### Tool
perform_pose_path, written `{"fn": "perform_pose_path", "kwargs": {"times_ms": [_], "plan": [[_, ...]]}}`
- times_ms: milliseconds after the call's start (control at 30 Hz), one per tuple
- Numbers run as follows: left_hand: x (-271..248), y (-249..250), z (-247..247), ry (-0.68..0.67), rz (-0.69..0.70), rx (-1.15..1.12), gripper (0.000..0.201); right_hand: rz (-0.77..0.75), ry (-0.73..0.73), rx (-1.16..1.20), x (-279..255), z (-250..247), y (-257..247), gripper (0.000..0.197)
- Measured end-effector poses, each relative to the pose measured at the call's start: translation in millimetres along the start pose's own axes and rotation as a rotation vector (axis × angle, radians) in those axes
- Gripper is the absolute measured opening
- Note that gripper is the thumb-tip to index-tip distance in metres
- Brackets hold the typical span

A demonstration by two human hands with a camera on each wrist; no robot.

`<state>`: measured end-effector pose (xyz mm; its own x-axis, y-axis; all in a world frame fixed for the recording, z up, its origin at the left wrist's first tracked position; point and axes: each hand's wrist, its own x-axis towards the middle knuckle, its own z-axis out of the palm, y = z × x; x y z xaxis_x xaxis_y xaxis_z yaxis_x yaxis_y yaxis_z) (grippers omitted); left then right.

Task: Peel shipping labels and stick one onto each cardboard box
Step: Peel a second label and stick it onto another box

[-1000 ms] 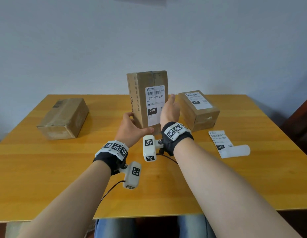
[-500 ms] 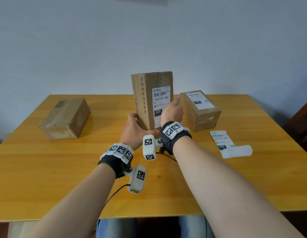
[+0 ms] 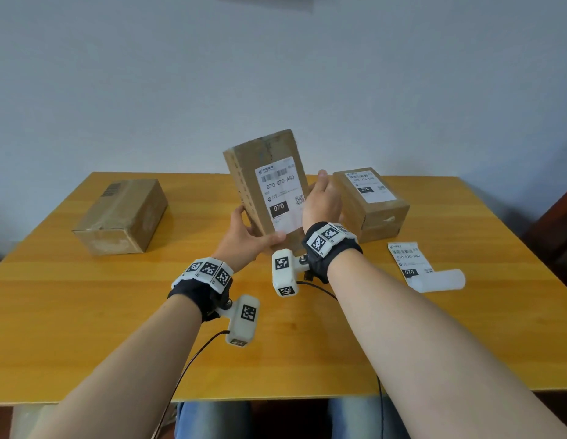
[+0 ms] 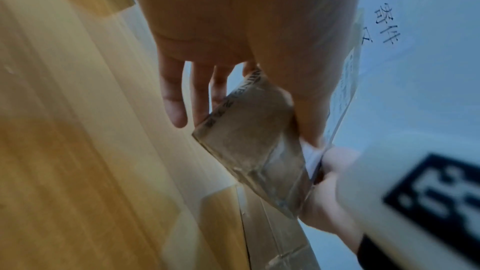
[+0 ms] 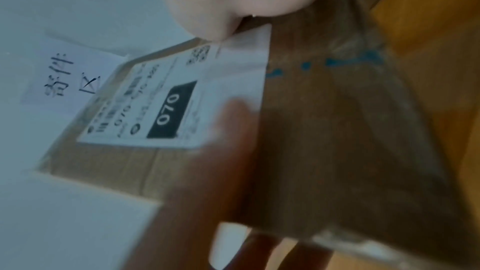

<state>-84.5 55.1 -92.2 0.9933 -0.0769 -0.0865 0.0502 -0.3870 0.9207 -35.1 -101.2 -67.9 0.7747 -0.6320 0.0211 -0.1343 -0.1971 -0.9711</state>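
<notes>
Tall box (image 3: 263, 172) with a 070 label (image 3: 280, 193) on its front is tilted and lifted off the counter (image 3: 54, 312) near the far-edge middle, held between both hands. Left hand (image 3: 244, 239) grips its lower left side, thumb across the front bottom, fingers round the back; right hand (image 3: 321, 201) presses flat, fingers straight, on its right side. Labelled box (image 3: 374, 201) sits just right of it, plain box (image 3: 120, 217) at far left, label strip (image 3: 412, 264) by the right edge.
</notes>
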Motion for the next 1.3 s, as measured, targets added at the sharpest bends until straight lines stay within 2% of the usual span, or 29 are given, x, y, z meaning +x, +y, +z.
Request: {"fn": "perform_pose_path", "kwargs": {"times_ms": [100,233,367,467,533,633,767,1000,1233,1300], "plan": [[5,2,-7,0.062,-0.109,-0.200,0.088,-0.014,-0.058,0.029,0,4,-3,0.061],[9,-2,-14,0.130,-0.099,-0.423,0.084,0.013,-0.123,0.045,-2,1,-3,0.060],[8,1,-14,0.138,-0.097,-0.541,0.085,0.082,-0.188,0.059,-3,3,3,0.053],[7,4,-10,0.108,-0.094,-0.570,0.092,0.150,-0.262,0.095,-4,10,6,0.069],[7,6,-10,0.133,-0.100,-0.560,0.077,0.164,-0.289,0.099,-3,14,8,0.071],[7,9,-12,0.153,-0.076,-0.569,0.050,0.192,-0.252,0.080,-5,12,6,0.068],[7,11,-9,0.146,-0.024,-0.478,0.065,0.161,-0.139,0.053,-3,-1,-1,0.050],[3,13,2,0.115,0.042,-0.375,0.068,0.089,-0.003,-0.075,-7,-1,3,0.063],[-3,17,-2,0.112,0.082,-0.353,0.069,-0.025,0.117,0.000,-10,-1,12,0.073],[-4,17,-6,0.108,0.091,-0.348,0.067,-0.053,0.138,-0.006,-8,-1,16,0.067]]}}
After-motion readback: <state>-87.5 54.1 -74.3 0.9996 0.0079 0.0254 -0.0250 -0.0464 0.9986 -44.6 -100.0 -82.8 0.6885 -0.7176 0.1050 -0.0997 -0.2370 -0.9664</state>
